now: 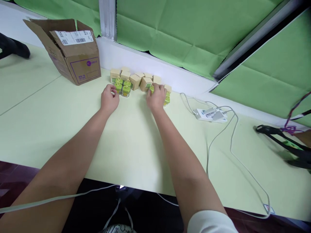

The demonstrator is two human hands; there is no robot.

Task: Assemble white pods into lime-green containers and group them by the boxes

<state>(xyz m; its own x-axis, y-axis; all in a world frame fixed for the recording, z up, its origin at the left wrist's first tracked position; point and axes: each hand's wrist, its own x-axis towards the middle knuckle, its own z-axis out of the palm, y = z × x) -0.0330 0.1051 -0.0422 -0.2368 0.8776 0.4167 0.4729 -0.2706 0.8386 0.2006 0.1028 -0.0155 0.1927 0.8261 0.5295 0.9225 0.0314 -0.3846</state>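
Note:
Several small clear jars with green lids and loop tops stand in a cluster by the wall, among them a front green-lidded jar (126, 91). My left hand (109, 101) is beside this cluster's left edge, fingers bent and a gap showing between thumb and fingers. To the right, my right hand (156, 98) curls its fingers down around a green-lidded jar (152, 88), mostly hidden by the hand. More green-lidded jars (167, 97) show just past its right side. Behind the jars sit several small kraft boxes (135, 81), some tilted against each other.
An open cardboard carton (84, 61) stands at the back left. A white power strip (211, 115) with plugs and trailing cables (233, 142) lies on the right. Black objects are at the far left and far right (286, 139) of the table (131, 139).

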